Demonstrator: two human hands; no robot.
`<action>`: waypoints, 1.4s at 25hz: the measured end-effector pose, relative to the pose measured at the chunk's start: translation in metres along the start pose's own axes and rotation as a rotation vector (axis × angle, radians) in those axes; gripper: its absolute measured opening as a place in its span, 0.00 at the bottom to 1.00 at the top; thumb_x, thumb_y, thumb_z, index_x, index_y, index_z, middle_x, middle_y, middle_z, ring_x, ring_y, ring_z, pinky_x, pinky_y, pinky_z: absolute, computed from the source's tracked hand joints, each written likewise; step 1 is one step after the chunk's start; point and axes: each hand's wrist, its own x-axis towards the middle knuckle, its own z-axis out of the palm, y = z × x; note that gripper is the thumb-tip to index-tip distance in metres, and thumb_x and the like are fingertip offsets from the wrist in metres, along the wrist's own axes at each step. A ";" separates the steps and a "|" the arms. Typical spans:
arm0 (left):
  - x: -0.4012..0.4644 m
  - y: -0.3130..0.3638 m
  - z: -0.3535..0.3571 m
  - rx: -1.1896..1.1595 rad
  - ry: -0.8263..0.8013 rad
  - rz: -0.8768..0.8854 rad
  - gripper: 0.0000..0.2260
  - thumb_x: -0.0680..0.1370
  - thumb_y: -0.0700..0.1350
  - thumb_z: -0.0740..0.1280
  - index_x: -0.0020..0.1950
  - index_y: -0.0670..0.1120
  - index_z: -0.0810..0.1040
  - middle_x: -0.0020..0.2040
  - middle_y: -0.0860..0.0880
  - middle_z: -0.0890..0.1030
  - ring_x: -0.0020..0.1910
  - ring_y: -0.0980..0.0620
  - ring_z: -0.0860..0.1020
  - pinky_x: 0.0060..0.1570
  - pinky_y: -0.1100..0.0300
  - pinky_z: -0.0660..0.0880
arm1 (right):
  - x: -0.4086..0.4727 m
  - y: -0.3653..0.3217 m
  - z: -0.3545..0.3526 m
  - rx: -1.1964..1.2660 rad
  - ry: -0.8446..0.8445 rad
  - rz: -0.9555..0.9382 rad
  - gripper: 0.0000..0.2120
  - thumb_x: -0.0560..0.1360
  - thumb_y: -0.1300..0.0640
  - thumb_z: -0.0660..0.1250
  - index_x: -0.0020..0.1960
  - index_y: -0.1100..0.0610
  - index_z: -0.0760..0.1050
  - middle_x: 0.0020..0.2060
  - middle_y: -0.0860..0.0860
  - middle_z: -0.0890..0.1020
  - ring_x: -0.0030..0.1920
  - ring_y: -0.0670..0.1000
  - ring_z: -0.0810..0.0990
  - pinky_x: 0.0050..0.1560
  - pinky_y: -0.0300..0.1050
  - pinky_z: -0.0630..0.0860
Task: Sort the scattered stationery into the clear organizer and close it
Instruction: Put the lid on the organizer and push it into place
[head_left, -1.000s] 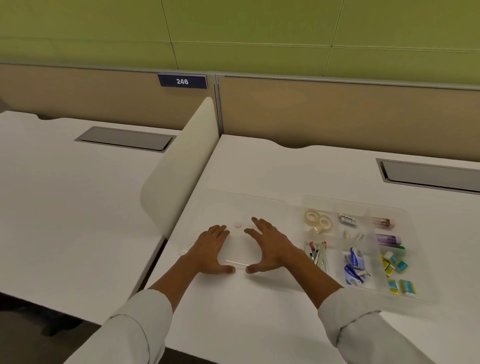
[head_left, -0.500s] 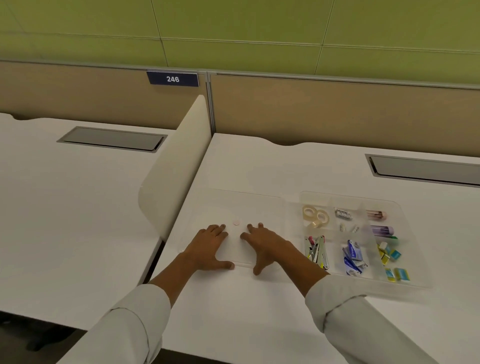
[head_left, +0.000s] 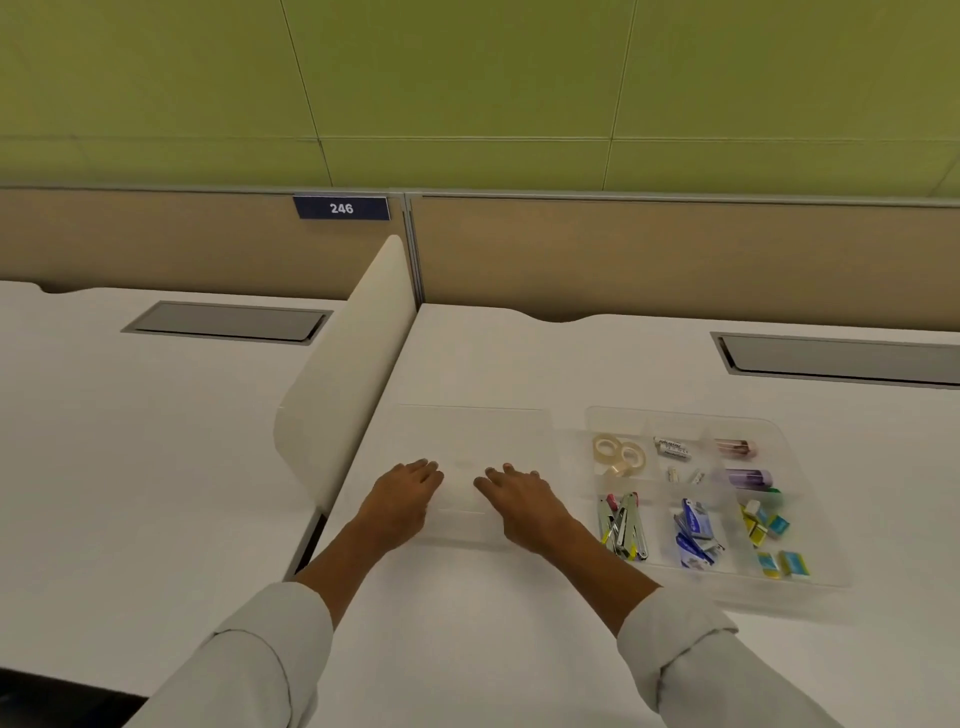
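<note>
The clear organizer (head_left: 818, 525) lies open on the white desk, right of centre. Its compartments hold tape rolls (head_left: 618, 454), metal clips (head_left: 623, 527), blue packets (head_left: 693, 530), small coloured erasers (head_left: 769, 525) and purple and pink tubes (head_left: 748, 475). Its clear lid (head_left: 478, 434) lies flat on the desk to the left of the tray. My left hand (head_left: 402, 496) and my right hand (head_left: 524, 501) sit side by side on the lid's near edge. Their fingers lie on top of it and the thumbs are out of sight.
A curved white divider panel (head_left: 343, 395) stands just left of the lid, between two desks. Grey cable hatches sit at the back right (head_left: 841, 358) and back left (head_left: 223, 322). A tan partition with a "246" sign (head_left: 341, 208) runs behind.
Both thumbs, seen earlier at the lid's front edge, have gone out of sight under the hands. The hands stay on the lid's near edge.
</note>
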 end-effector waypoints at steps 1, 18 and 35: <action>0.002 -0.002 -0.002 0.008 0.043 0.007 0.25 0.54 0.30 0.77 0.49 0.42 0.81 0.49 0.45 0.84 0.46 0.46 0.83 0.37 0.58 0.81 | 0.000 0.004 -0.001 0.021 0.057 0.010 0.26 0.70 0.74 0.61 0.67 0.59 0.68 0.61 0.57 0.76 0.59 0.61 0.75 0.45 0.53 0.70; 0.090 -0.021 -0.129 0.173 0.693 -0.208 0.19 0.69 0.62 0.71 0.43 0.45 0.79 0.45 0.47 0.78 0.53 0.43 0.75 0.53 0.47 0.67 | 0.013 0.122 -0.088 0.460 0.671 0.160 0.03 0.74 0.60 0.72 0.43 0.55 0.80 0.34 0.48 0.84 0.34 0.52 0.80 0.37 0.45 0.76; 0.146 0.003 -0.165 -0.987 0.760 -0.579 0.14 0.77 0.47 0.68 0.59 0.44 0.71 0.39 0.44 0.79 0.37 0.50 0.77 0.37 0.65 0.75 | -0.036 0.177 -0.178 1.319 0.894 0.333 0.20 0.69 0.60 0.79 0.58 0.61 0.77 0.44 0.59 0.86 0.42 0.57 0.87 0.41 0.50 0.84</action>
